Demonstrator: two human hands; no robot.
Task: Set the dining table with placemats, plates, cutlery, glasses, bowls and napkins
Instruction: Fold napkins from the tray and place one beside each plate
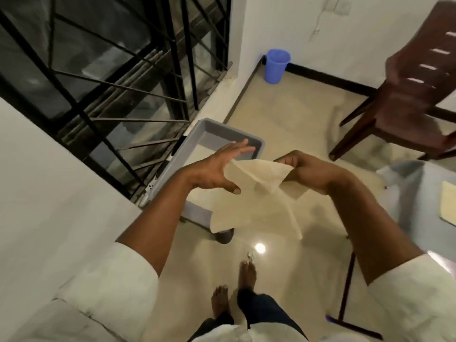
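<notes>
No readable text anywhere in view.
No letters, labels, brand marks, numbers or signs can be made out on any surface; much of the picture is blurred.

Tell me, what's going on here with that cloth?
A person stands barefoot on the floor, holding a cream cloth, probably a napkin, in the air. The right hand pinches one corner; the left hand is spread with straight fingers against the other edge, and the rest hangs down. Behind the hands is a grey tray by the window. A table edge shows at right with a cream mat on it.
</notes>
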